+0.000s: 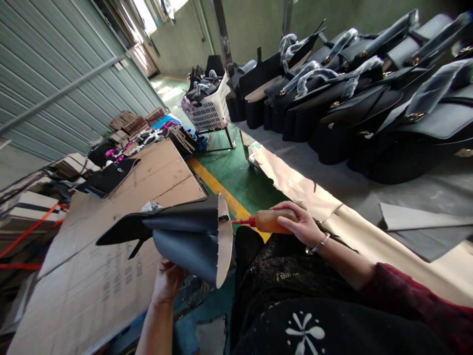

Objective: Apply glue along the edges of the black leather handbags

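A black leather handbag body (185, 234) lies on its side in the air above the cardboard, its flat beige end (224, 246) turned to the right. From below, my left hand (167, 281) grips it, with the fingers partly hidden behind the bag. My right hand (301, 227) is wrapped around a squeeze bottle (273, 221) of amber liquid with a red nozzle. The thin nozzle tip points left at the edge of the beige end, close to a small dark tab. Whether the tip touches it I cannot tell.
Rows of black handbags (332, 98) with plastic-wrapped handles fill a grey table at the right. A cardboard-covered table (121, 246) lies left, with a black leather piece (111, 177) and piled parts. Behind stands a white basket (209, 113) of bags; a folded sheet (424, 222) lies right.
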Motion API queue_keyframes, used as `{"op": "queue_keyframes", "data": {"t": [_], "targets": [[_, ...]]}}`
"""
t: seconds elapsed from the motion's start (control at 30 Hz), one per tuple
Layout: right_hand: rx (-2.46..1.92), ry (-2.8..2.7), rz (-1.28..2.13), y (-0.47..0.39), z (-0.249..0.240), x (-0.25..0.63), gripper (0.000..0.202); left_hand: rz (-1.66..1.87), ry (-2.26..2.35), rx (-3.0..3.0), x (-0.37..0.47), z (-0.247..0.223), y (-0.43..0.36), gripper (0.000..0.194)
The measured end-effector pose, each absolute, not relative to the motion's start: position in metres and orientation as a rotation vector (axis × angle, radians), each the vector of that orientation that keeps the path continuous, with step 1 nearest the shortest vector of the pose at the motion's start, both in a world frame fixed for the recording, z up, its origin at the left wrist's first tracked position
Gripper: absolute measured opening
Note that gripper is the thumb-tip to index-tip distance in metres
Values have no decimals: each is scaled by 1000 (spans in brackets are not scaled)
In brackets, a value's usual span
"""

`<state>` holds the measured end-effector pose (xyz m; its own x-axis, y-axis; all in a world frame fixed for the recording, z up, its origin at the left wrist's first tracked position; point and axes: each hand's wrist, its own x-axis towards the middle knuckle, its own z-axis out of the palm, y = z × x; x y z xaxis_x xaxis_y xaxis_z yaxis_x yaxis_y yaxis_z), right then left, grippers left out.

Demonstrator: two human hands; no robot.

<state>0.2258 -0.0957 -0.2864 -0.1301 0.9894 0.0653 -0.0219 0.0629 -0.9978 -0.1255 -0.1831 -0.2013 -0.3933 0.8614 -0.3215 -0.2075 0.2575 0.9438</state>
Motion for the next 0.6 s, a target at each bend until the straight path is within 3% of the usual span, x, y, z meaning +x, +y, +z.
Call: {"op": "queue_keyframes", "data": {"t": [0.6], "targets": [[-1002,-1506,1240,-76,-294,225,37,1291,1620,492,-126,-203,-185,30]]}}
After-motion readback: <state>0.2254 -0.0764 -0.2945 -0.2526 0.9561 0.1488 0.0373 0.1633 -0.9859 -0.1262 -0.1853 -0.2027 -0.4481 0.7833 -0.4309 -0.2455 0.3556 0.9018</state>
